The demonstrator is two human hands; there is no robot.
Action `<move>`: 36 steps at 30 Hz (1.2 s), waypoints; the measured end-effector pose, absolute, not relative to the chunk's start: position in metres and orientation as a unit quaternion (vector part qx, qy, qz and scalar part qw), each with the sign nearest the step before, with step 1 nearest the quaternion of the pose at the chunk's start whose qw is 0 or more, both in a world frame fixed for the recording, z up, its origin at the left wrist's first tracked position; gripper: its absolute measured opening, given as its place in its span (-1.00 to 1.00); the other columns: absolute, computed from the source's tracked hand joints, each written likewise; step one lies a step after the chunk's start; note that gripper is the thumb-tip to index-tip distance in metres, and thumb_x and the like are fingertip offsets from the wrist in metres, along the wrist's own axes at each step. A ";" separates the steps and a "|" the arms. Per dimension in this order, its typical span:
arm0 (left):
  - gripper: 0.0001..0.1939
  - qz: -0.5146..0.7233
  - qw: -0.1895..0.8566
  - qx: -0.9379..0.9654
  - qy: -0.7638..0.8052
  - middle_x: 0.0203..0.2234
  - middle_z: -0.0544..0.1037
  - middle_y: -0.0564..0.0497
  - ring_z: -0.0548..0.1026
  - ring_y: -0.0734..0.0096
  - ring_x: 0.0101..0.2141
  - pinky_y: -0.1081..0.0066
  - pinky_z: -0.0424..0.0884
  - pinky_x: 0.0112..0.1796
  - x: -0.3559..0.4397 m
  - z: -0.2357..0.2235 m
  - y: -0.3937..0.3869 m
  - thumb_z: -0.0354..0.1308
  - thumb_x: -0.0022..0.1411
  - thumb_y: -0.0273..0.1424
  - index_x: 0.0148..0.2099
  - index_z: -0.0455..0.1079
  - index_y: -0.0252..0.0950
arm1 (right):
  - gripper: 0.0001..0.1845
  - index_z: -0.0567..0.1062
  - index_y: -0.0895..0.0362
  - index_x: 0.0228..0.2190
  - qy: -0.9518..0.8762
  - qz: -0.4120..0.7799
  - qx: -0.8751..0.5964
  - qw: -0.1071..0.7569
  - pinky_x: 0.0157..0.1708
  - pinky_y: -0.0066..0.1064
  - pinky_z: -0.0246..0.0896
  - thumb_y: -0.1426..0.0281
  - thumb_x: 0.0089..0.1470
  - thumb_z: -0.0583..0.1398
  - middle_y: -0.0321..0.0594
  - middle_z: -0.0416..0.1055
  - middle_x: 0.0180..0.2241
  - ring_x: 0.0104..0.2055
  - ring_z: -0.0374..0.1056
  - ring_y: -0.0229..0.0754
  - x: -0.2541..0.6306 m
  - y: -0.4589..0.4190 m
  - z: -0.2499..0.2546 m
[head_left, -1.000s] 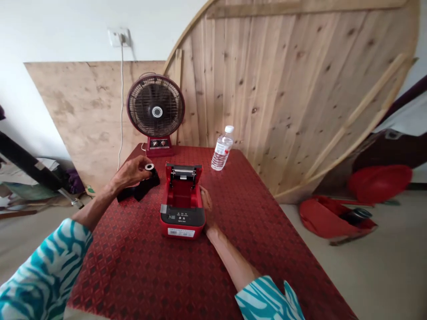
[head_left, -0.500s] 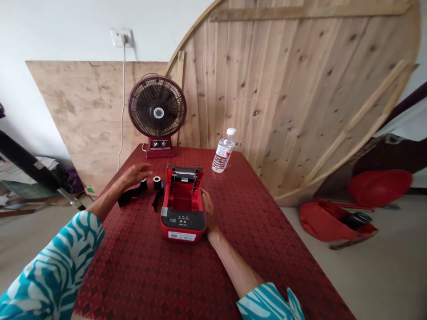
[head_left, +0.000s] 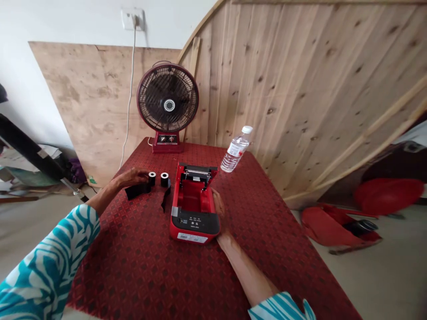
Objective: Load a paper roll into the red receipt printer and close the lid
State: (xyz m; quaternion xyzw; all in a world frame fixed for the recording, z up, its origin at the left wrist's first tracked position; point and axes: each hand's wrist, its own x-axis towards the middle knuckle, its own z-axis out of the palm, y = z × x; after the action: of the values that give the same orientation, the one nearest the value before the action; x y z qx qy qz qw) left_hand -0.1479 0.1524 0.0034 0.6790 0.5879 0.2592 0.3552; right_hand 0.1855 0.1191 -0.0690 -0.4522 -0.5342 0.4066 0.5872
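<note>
A red and black label printer (head_left: 195,222) stands on the table with its lid raised and its red inner bay in view. My right hand (head_left: 219,206) is closed against the printer's right side; its fingertips are partly hidden. Two small rolls with white cores and black tape stand behind and left of the printer: a left roll (head_left: 152,178) and a right roll (head_left: 164,179). From each, a black strip trails onto the table. My left hand (head_left: 135,177), fingers stretched out, is just left of the left roll. I cannot tell whether the fingertips touch it.
A dark red fan (head_left: 168,104) stands at the back of the table (head_left: 160,271), its white cord (head_left: 129,106) running to a wall socket (head_left: 132,19). A water bottle (head_left: 235,150) stands behind and right of the printer. On the floor at right is a red bag (head_left: 320,224).
My left hand has come down beside the left roll, which now shows more fully. My right hand stays at the printer. The whole view has shifted slightly.
</note>
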 end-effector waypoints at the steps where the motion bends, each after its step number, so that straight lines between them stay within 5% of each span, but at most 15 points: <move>1: -0.70 0.262 0.354 0.675 0.591 -0.43 0.63 0.09 0.54 0.30 -0.36 0.46 0.39 -0.34 -0.147 0.003 0.151 0.24 -0.14 -0.27 -0.27 0.55 -0.17 | -0.54 0.45 0.06 -0.09 -0.534 0.405 -0.452 0.589 0.11 -0.14 0.17 0.09 0.16 -0.03 -0.10 0.45 0.00 0.08 0.31 -0.06 0.185 0.119 -0.070; 11: -0.65 0.333 0.354 0.644 0.591 -0.38 0.60 0.03 0.55 0.28 -0.32 0.35 0.44 -0.27 -0.149 0.013 0.123 0.29 -0.17 -0.21 -0.29 0.39 -0.24 | -0.62 0.48 0.04 -0.12 -0.558 0.386 -0.425 0.599 0.10 -0.12 0.16 0.15 0.17 0.02 -0.10 0.46 -0.03 0.05 0.31 -0.03 0.186 0.120 -0.070; 17: -0.63 0.386 0.393 0.615 0.564 -0.47 0.57 0.00 0.50 0.30 -0.50 0.37 0.43 -0.46 -0.126 0.065 0.075 0.33 -0.08 -0.12 -0.25 0.49 -0.22 | -0.60 0.47 0.09 -0.11 -0.542 0.416 -0.425 0.594 0.09 -0.21 0.18 0.18 0.20 -0.03 -0.13 0.46 -0.02 0.06 0.30 -0.11 0.180 0.116 -0.060; 21: -0.64 0.303 0.343 0.736 0.499 -0.26 0.61 -0.08 0.54 0.12 -0.25 0.22 0.46 -0.20 -0.067 0.090 0.056 0.28 0.04 -0.19 -0.09 0.54 -0.16 | -0.58 0.46 0.08 -0.09 -0.517 0.437 -0.421 0.603 0.07 -0.22 0.20 0.15 0.19 -0.03 -0.15 0.47 -0.04 0.03 0.33 -0.12 0.179 0.118 -0.060; 28: -0.67 0.113 0.115 0.858 0.488 -0.13 0.61 -0.01 0.54 0.15 -0.14 0.23 0.41 -0.07 0.013 0.085 0.081 0.19 0.12 -0.30 -0.04 0.50 -0.15 | -0.57 0.46 0.07 -0.11 -0.504 0.447 -0.405 0.618 0.10 -0.24 0.17 0.12 0.17 -0.01 -0.17 0.48 -0.05 0.03 0.33 -0.13 0.177 0.118 -0.058; 36: -0.66 -0.100 0.003 0.834 0.542 -0.14 0.61 -0.06 0.55 0.07 -0.10 0.23 0.42 -0.15 0.038 0.080 0.098 0.14 0.19 -0.35 0.03 0.47 -0.14 | -0.61 0.48 0.05 -0.11 -0.497 0.446 -0.389 0.634 0.12 -0.26 0.14 0.16 0.17 0.01 -0.21 0.48 -0.05 0.05 0.32 -0.15 0.177 0.123 -0.064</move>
State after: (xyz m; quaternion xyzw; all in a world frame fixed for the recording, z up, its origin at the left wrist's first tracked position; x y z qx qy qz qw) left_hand 0.0382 0.0982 0.0802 0.8344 0.5420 -0.1002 0.0028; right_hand 0.1770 0.1233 -0.0645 -0.3895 -0.4968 0.4465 0.6342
